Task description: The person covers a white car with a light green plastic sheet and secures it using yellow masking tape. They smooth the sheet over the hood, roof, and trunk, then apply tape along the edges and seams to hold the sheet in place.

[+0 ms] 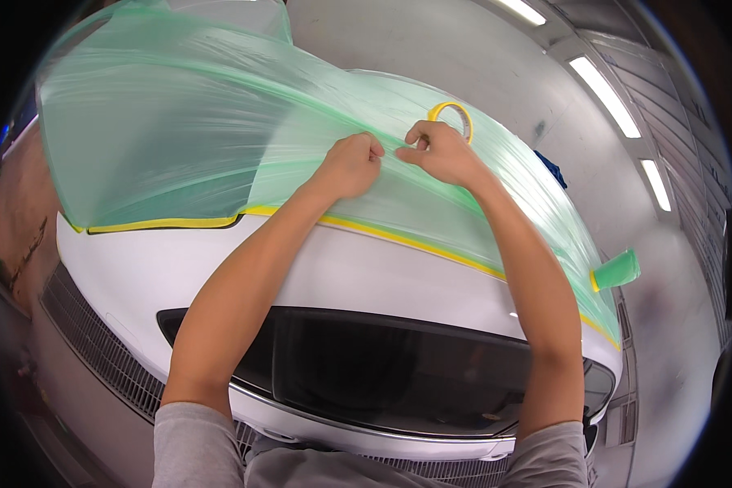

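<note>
Thin green translucent masking film (179,106) covers the upper part of a white car (366,264), with folds running across it. Yellow masking tape (415,242) holds its near edge along the bodywork. My left hand (351,165) is closed at a raised fold, its fingertips partly hidden. Just to its right, my right hand (443,153) has thumb and curled fingers at the same ridge, pinching the film. A small gap separates the hands. Behind my right hand sits a roll of yellow tape (464,119); whether it rests on the film or against the hand, I cannot tell.
Dark rear glass (382,366) lies below my forearms. At right, a green-wrapped part (616,270) sticks out from the car. Floor grating (98,342) runs along the left and below. A grey wall (464,49) with strip lights (604,96) rises beyond.
</note>
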Tool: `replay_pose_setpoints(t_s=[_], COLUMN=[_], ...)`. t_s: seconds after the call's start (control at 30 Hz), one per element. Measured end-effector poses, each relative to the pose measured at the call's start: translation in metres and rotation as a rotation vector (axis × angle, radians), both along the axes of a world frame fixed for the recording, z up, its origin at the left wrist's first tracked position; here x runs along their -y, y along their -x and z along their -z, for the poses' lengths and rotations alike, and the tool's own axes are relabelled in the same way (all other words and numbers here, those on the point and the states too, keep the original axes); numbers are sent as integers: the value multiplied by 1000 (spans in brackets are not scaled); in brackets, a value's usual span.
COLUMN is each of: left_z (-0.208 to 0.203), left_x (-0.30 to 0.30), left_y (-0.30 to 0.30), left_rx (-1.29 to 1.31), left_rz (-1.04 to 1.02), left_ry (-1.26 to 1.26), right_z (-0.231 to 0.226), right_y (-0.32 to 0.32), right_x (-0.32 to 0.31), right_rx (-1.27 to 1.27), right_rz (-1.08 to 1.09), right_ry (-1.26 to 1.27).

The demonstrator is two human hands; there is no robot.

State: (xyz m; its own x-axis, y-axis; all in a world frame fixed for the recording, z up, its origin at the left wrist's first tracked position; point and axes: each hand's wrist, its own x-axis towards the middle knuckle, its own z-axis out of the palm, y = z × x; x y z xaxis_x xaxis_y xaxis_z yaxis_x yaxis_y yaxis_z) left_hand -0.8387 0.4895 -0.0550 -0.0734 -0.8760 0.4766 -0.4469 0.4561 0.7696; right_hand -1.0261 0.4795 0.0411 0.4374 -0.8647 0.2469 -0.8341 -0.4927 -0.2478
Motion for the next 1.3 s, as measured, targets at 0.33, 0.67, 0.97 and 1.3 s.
replay_pose_setpoints(t_s=[0.33, 0.67, 0.97, 1.3], left_z=[-11, -19, -1, -11], left_x=[-6, -22, -13, 23], left_y=[-2, -5, -19, -24], left_rx=[-295, -134, 548, 533], left_rz=[150, 36, -173, 26], left_ry=[-145, -138, 870, 601], right_z=[1, 24, 9, 41], right_y=[6, 4, 13, 5], right_x=[-46, 2, 12, -28], right_rx=[-229, -54, 235, -174], right_rz=[-154, -48, -2, -202], right_ry=[371, 401, 60, 653])
